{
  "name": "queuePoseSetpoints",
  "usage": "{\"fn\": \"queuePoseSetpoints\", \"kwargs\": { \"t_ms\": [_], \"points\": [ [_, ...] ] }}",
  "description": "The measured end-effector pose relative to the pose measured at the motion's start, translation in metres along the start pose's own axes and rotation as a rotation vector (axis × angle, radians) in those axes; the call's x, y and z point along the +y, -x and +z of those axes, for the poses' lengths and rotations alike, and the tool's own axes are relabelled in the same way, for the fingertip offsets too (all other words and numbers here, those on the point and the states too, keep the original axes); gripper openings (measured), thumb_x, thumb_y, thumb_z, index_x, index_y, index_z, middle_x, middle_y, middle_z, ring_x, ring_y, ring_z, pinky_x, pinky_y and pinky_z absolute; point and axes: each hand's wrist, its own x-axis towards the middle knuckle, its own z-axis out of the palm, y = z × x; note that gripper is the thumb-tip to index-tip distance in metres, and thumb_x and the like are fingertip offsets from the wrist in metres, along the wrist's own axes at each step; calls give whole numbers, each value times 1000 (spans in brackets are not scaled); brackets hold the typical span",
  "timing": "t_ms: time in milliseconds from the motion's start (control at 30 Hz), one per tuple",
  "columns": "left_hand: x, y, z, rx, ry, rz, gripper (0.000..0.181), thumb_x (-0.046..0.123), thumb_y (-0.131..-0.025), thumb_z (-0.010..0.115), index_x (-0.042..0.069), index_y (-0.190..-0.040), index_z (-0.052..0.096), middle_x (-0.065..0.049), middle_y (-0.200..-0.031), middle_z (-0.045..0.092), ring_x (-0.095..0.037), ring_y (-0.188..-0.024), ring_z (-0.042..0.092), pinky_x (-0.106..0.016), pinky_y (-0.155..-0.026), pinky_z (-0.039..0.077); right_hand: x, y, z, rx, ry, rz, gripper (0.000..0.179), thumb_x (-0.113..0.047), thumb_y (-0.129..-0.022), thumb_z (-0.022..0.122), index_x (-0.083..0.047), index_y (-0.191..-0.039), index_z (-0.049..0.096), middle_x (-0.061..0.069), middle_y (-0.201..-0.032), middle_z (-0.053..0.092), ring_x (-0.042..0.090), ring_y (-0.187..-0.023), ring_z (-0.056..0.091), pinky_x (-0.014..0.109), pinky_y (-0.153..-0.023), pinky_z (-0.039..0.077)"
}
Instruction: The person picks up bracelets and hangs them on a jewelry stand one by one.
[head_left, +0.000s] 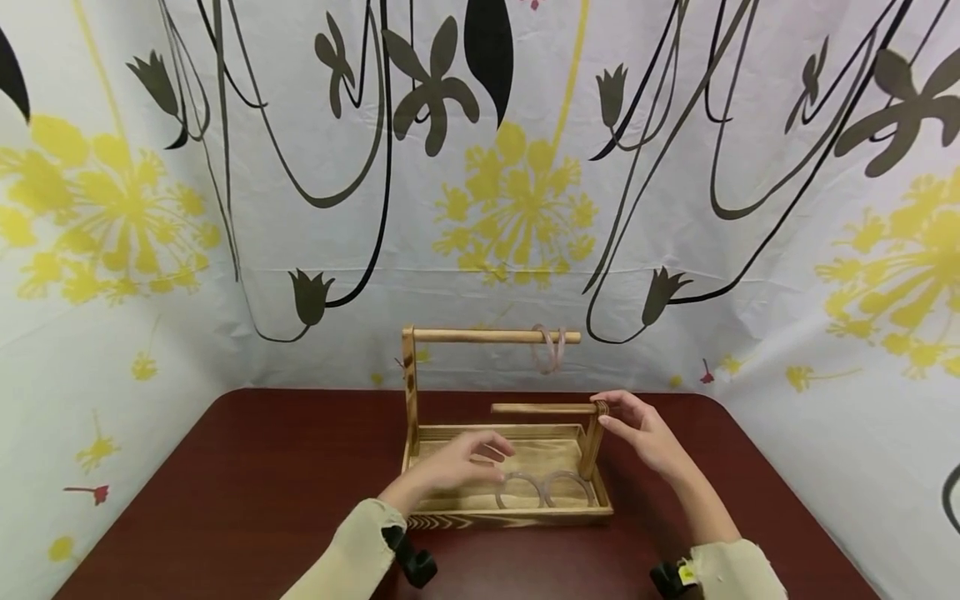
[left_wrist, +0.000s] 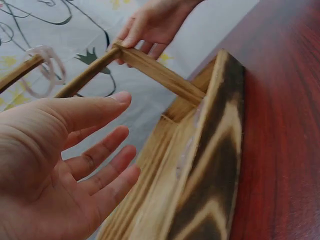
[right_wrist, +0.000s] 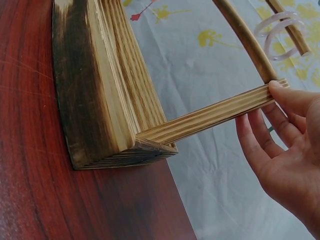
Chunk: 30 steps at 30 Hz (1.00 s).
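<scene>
A wooden jewellery stand [head_left: 547,450] has a tray base, a tall upper bar [head_left: 480,336] and a shorter lower bar [head_left: 540,409]. Two pale pinkish bangles [head_left: 561,350] hang near the free end of the upper bar. Inside the tray are two more translucent bangles [head_left: 567,475], side by side toward the front right. My right hand [head_left: 645,433] pinches the top of the right post [right_wrist: 215,114], thumb on one side and fingers on the other. Over the tray, left of its bangles, my left hand [head_left: 453,462] hovers with fingers loosely bent and nothing in them.
The stand sits on a dark red wooden table [head_left: 285,475]. Behind and at both sides hangs a white cloth [head_left: 262,225] with yellow and dark floral prints. Each wrist wears a black strap, the left one [head_left: 408,556] close to the tray's front left corner.
</scene>
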Motion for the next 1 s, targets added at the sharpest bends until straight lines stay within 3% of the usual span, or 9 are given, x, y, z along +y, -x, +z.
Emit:
{"fn": "queuePoseSetpoints", "kwargs": {
  "t_ms": [300,500,767,1000],
  "points": [
    [-8,-3,12,-18,-7,-96,51,4,-90,71,-5,-136,51,-22,-141,53,-43,-130,51,-53,-109,45,-1,0,1,8,-3,0,30,-9,-100,59,3,-127,58,-16,-116,60,-4,-103,58,17,-83,49],
    [-14,-5,21,-20,-87,-164,67,5,-83,77,-3,-143,47,-21,-142,54,-39,-129,55,-49,-107,48,1,2,2,2,-9,8,31,-10,-100,58,4,-127,57,-13,-117,60,-4,-103,58,17,-83,49],
    [-14,-11,28,-26,-396,-154,71,4,-78,82,4,-142,51,-8,-132,63,-23,-120,59,-33,-105,50,0,1,0,-3,4,18,30,-12,-101,58,-1,-128,58,-10,-120,59,-3,-105,58,19,-84,50],
    [-12,-19,27,-110,-674,-79,68,13,-81,82,13,-142,53,0,-140,58,-21,-134,50,-41,-119,35,-1,0,-1,-8,-16,11,33,-9,-100,58,6,-129,55,-13,-117,59,-3,-103,58,18,-83,49]
  ]
}}
